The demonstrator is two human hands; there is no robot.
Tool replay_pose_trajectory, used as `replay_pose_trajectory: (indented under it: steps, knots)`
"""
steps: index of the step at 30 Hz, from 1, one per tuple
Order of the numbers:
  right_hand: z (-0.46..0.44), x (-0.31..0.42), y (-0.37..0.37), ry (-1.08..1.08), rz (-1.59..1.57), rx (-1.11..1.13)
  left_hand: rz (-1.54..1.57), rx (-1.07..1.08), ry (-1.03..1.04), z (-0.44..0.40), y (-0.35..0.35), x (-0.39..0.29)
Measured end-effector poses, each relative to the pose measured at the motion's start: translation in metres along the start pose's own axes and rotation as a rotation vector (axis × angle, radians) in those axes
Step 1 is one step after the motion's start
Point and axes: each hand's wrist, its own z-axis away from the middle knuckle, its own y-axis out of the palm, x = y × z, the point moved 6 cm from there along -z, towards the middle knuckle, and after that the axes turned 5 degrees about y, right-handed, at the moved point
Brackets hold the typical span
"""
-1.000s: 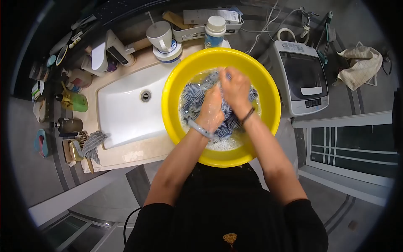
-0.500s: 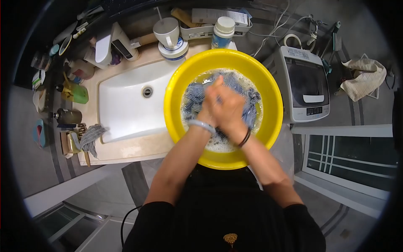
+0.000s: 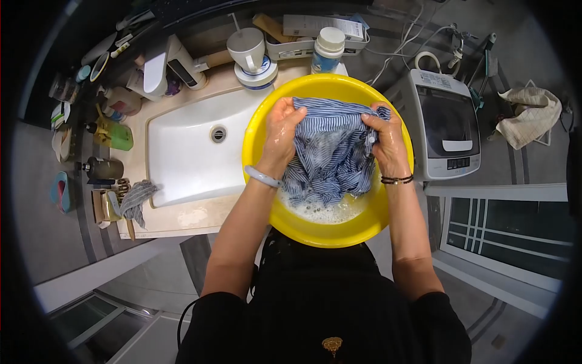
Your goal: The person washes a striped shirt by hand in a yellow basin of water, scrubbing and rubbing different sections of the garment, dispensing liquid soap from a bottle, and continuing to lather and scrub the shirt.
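Note:
A wet blue-and-white striped garment (image 3: 332,145) is stretched between my two hands over a yellow basin (image 3: 260,139). My left hand (image 3: 282,130) grips its upper left corner, thumb on top. At the upper right, my right hand (image 3: 388,136) pinches the cloth near a small white button. The garment's lower part hangs bunched in soapy water (image 3: 324,212), with foam clinging to the fabric. Which kind of garment it is, I cannot tell.
Left of the basin is a white sink (image 3: 188,151). A mug (image 3: 246,48) stands on a round tub, beside a white-capped bottle (image 3: 328,48). A small washing machine (image 3: 445,121) stands on the right. Several bottles and a grey rag (image 3: 139,200) line the counter's left side.
My hands were pressed together, blurred, over the middle of the basin. Now they are apart, holding the garment's edge spread and raised between them.

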Motion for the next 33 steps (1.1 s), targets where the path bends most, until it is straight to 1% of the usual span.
replay_pose_trajectory:
  steps: [1,2,3,4,5,6,7,8,9,10,11,12,14,15,16,18,19,20,22,23,24,25,26,28,29,30,31,32,33]
  knots:
    - [0.012,0.008,0.019,-0.039,-0.028,0.047,-0.001,0.004,0.003,-0.005,0.002,0.007]
    - [0.023,0.012,0.038,-0.077,-0.052,0.098,0.108,-0.054,-0.069,-0.011,0.002,0.020]
    - [0.039,0.019,0.057,-0.316,0.313,0.052,0.219,-0.116,-0.147,-0.012,-0.002,0.036]
    - [0.057,0.021,0.080,-0.550,0.680,0.002,0.223,-0.116,-0.151,-0.012,-0.011,0.054]
    - [0.069,0.011,0.102,-0.672,0.822,0.061,0.559,0.040,-0.246,-0.011,-0.009,0.078]
    - [0.077,0.003,0.116,-0.793,0.960,0.118,0.890,0.200,-0.341,-0.008,-0.002,0.088]
    - [0.063,-0.003,0.109,-0.788,0.959,0.111,0.827,0.031,-0.333,0.016,0.009,0.087]
    - [0.033,-0.006,0.092,-0.748,1.091,-0.096,0.823,0.031,-0.339,0.023,0.036,0.070]
    - [0.011,-0.005,0.076,-0.699,1.216,-0.308,0.597,-0.099,-0.391,0.029,0.054,0.057]
    - [0.004,-0.005,0.066,-0.688,1.212,-0.321,0.365,-0.224,-0.446,0.038,0.058,0.053]
    - [-0.004,-0.001,0.060,-0.700,1.241,-0.332,0.355,-0.153,-0.394,0.037,0.061,0.051]
    - [-0.010,0.005,0.058,-0.724,1.274,-0.341,0.358,-0.143,-0.388,0.035,0.060,0.049]
    - [0.031,-0.001,0.085,-0.896,1.151,-0.236,0.446,-0.235,-0.433,0.038,0.052,0.037]
    - [0.054,-0.006,0.101,-1.025,1.032,-0.134,0.694,0.400,-0.225,0.026,0.014,0.081]
    - [0.052,-0.005,0.101,-1.018,1.027,-0.135,0.689,0.394,-0.231,0.022,0.013,0.081]
    - [0.028,-0.009,0.091,-0.755,1.175,-0.193,1.012,0.477,-0.318,0.028,0.030,0.064]
    - [0.006,-0.006,0.078,-0.691,1.234,-0.236,0.242,0.077,-0.076,0.050,0.062,-0.007]
    - [-0.005,0.007,0.067,-0.695,1.236,-0.247,0.245,0.088,-0.079,0.047,0.062,-0.007]
    - [-0.032,0.012,0.030,-0.160,0.494,-0.080,0.309,0.125,-0.427,0.040,0.057,0.010]
    - [-0.027,0.019,0.021,-0.155,0.502,-0.075,0.061,0.216,-0.331,0.036,0.050,0.003]
    - [-0.021,0.018,0.018,-0.070,0.438,0.053,0.065,0.208,-0.330,0.034,0.041,-0.001]
    - [-0.016,0.015,0.020,0.011,0.367,0.180,0.078,0.137,-0.327,0.029,0.029,-0.007]
    - [-0.014,0.011,0.016,0.013,0.365,0.187,0.089,0.065,-0.322,0.024,0.019,-0.011]
    - [-0.009,0.002,0.007,0.074,0.055,0.088,0.089,0.042,-0.283,0.018,0.012,-0.012]
    - [-0.006,0.000,0.008,0.066,-0.033,0.038,0.145,0.000,-0.252,0.015,0.010,-0.010]
    - [-0.001,-0.002,0.014,0.063,-0.035,0.041,0.201,-0.040,-0.219,0.011,0.009,-0.007]
    - [0.012,0.009,0.026,-0.101,0.289,-0.061,0.198,-0.039,-0.216,0.007,0.012,0.000]
    - [0.027,0.015,0.040,-0.262,0.612,-0.165,0.196,-0.130,-0.208,0.005,0.010,0.011]
    - [0.045,0.008,0.063,-0.469,0.663,-0.102,0.195,-0.220,-0.201,0.006,0.006,0.024]
